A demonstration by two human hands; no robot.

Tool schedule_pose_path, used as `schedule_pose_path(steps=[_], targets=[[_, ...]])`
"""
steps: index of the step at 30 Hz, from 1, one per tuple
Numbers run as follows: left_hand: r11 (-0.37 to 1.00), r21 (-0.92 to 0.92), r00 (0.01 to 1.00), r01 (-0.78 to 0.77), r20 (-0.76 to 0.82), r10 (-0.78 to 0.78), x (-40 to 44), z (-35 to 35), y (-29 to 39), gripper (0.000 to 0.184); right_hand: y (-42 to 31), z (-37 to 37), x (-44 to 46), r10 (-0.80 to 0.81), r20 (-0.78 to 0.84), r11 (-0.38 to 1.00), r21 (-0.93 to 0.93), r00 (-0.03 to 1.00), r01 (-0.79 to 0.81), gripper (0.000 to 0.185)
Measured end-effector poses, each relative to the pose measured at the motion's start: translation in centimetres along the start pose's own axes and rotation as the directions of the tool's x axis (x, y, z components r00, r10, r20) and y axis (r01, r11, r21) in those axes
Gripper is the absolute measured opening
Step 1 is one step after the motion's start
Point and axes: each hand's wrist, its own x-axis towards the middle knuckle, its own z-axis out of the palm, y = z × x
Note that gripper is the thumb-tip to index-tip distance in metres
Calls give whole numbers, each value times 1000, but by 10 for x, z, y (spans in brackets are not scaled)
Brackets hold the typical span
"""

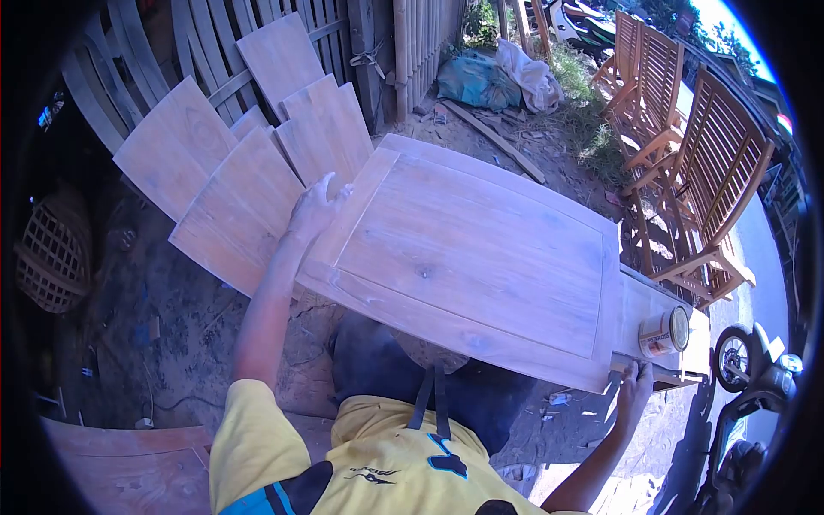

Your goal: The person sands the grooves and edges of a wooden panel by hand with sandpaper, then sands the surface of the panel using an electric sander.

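Note:
A large framed wooden panel (468, 257) lies tilted across the middle of the view, over my lap. At its upper left side, my left hand (319, 204) grips the panel's edge, with the fingers bent over the frame. My right hand (633, 386) is by the lower right corner, with its fingers curled; whether they hold the panel or a small thing beside it is hard to make out. A tin can (663, 332) stands on a wooden surface (639, 300) just past the panel's right end.
Several loose boards (232, 197) lean at the upper left near a slatted fence. Wooden slatted chairs (717, 154) stand at the upper right, a motorbike (755, 386) at the lower right. A woven basket (53, 256) is at the far left; sacks (481, 81) lie at the back.

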Motion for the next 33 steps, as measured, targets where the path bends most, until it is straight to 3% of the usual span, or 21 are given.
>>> schedule_pose_path(steps=[2, 3, 5, 6, 8, 10, 12, 18, 20, 21, 24, 26, 28, 30, 31, 33], targets=[[994, -17, 987, 105, 125, -102, 42, 35, -20, 79, -12, -1, -17, 321, 145, 934, 113, 936, -338, 19], [996, -27, 988, 86, 130, -82, 57, 38, -12, 79, -9, 8, -18, 315, 187, 897, 262, 931, -356, 17], [971, -171, 928, 169, 359, -98, 78, 49, 5, 76, 12, 23, -13, 238, 173, 961, 101, 956, -258, 19], [973, -180, 927, 144, 370, -68, 83, 58, 9, 76, 4, 31, -16, 202, 117, 970, 116, 972, -215, 22], [917, -251, 928, 309, 292, -233, 99, 79, 8, 68, 1, 49, -18, 123, -10, 984, 131, 992, -121, 25], [852, -391, 913, 348, 346, -214, 106, 89, -5, 62, -12, 59, -30, 99, -122, 984, 159, 988, -79, 21], [885, -354, 928, 302, 322, -188, 97, 78, -1, 59, -20, 64, -49, 115, -211, 979, 188, 971, -75, 18], [749, -579, 896, 322, 441, -44, 97, 58, -8, 47, -14, 75, -115, 134, -274, 939, 343, 952, -33, 13], [627, -736, 954, 255, 297, -39, 103, 57, -8, 41, -18, 82, -138, 149, -288, 937, 348, 946, -41, 13], [628, -736, 953, 252, 302, -30, 102, 51, -5, 41, -17, 86, -151, 130, -323, 945, 326, 937, -18, 12], [694, -702, 965, 161, 259, 37, 91, 13, 8, 37, -16, 93, -193, 113, -357, 952, 305, 927, 1, 12], [713, -696, 990, 85, 139, 18, 78, -3, 22, 37, -21, 94, -222, 181, -317, 940, 333, 931, -69, 12], [767, -636, 990, 85, 141, 7, 65, -21, 34, 41, -12, 99, -248, 231, -286, 935, 330, 930, -130, 13], [815, -574, 992, 84, 128, -12, 55, -20, 34, 44, -3, 106, -267, 220, -288, 953, 268, 932, -142, 15], [829, -558, 997, 32, 77, 13, 51, -17, 31, 47, 4, 112, -273, 141, -356, 978, 193, 924, -75, 13], [842, -539, 999, -16, 24, 35, 45, -10, 26, 50, 15, 115, -283, 140, -322, 977, 200, 936, -78, 13]])
